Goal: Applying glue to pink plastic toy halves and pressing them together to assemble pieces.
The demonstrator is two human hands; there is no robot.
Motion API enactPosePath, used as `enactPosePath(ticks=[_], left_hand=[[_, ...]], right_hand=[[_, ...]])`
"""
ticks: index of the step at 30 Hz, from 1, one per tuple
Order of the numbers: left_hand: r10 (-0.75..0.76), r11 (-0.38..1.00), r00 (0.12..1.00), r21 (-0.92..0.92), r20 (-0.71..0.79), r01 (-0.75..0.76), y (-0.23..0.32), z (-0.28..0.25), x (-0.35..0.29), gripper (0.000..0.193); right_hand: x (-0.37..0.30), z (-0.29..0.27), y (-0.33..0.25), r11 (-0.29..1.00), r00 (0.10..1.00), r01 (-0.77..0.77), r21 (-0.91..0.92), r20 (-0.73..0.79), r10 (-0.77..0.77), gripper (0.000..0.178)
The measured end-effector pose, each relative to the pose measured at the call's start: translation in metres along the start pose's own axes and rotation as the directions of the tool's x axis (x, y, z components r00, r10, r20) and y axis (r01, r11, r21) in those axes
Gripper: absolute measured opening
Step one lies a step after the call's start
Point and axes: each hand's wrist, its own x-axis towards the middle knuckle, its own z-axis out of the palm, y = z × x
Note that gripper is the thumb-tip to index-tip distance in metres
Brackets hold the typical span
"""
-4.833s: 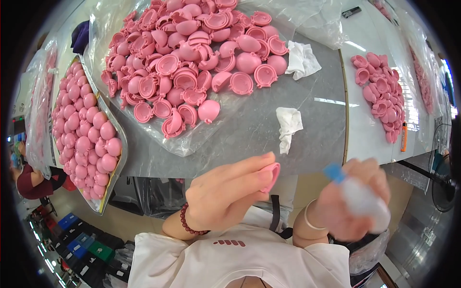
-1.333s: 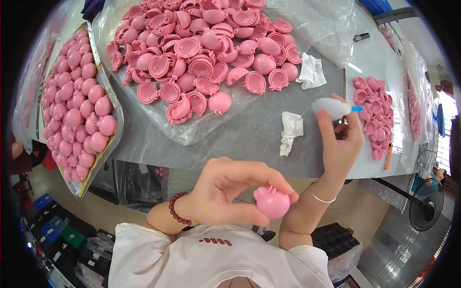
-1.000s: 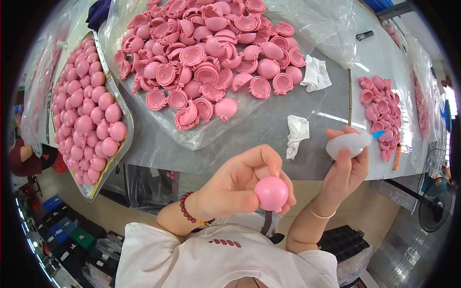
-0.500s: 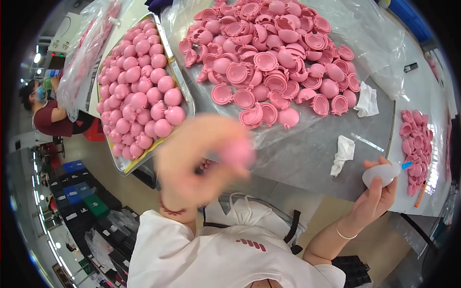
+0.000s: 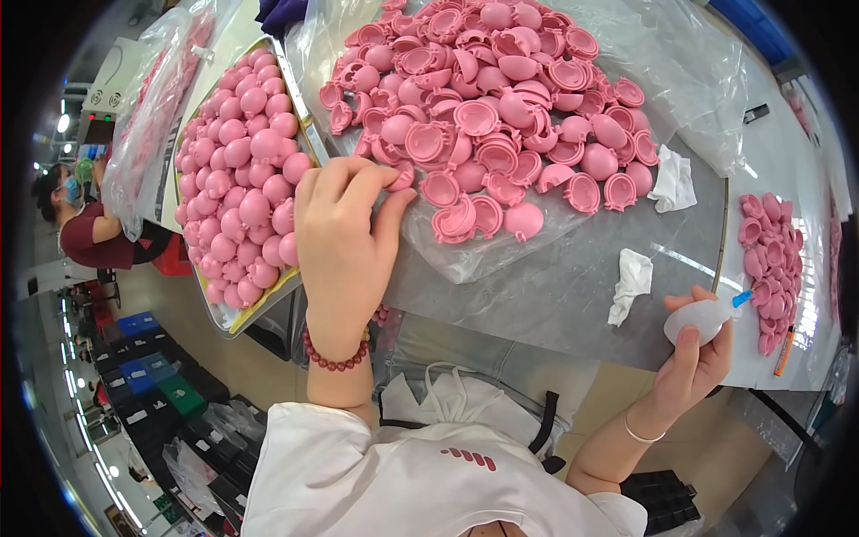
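Note:
My left hand (image 5: 344, 237) is at the near left edge of a heap of pink plastic half-shells (image 5: 474, 116), close to the tray of balls. Its thumb and fingertips close on a pink half-shell (image 5: 402, 176), partly covered by the fingers. At the right, over the table's front edge, my right hand (image 5: 693, 358) grips a whitish squeeze bottle (image 5: 696, 322) with a blue nozzle (image 5: 742, 299). The nozzle points up and to the right, apart from the shells. Closed pink balls (image 5: 242, 170) fill the tray (image 5: 309, 130) on the left.
Clear plastic sheeting (image 5: 465, 259) lies under the heap. Two crumpled white tissues (image 5: 632, 285) rest on the grey table (image 5: 546, 304). A smaller pile of pink shells (image 5: 769, 268) and an orange marker (image 5: 784, 351) sit on the right-hand surface. A masked person (image 5: 94, 228) sits far left.
My left hand, blurred with a pink piece at its fingertips before, has moved up and left to the heap's edge. My right hand with the bottle has barely shifted.

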Motion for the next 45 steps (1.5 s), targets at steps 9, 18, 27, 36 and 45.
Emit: enactPosePath(ticks=[9, 18, 27, 36, 45], left_hand=[[0.241, 0.229, 0.947, -0.961, 0.210, 0.155, 0.048, -0.009, -0.031, 0.018], [0.419, 0.178, 0.884, -0.973, 0.208, 0.144, 0.078, 0.018, -0.046, 0.016], [0.475, -0.394, 0.639, -0.503, 0.605, 0.769, 0.092, 0.016, -0.051, 0.039], [0.311, -0.331, 0.815, -0.748, 0.489, 0.575, 0.097, 0.020, -0.064, 0.040], [0.329, -0.269, 0.840, -0.809, 0.433, 0.522, 0.094, 0.019, -0.063, 0.041]], right_hand=[[-0.017, 0.007, -0.004, 0.833, 0.990, 0.033, 0.552, 0.099, -0.105, 0.043], [-0.042, 0.030, -0.021, 0.832, 0.994, -0.087, 0.547, 0.109, 0.033, 0.037], [-0.039, 0.033, -0.037, 0.804, 0.978, -0.193, 0.562, 0.045, 0.203, 0.050], [-0.011, -0.010, -0.034, 0.818, 0.827, 0.490, 0.300, 0.138, -0.546, 0.055], [-0.022, -0.005, -0.042, 0.855, 0.821, 0.516, 0.053, 0.255, -0.511, 0.061]])
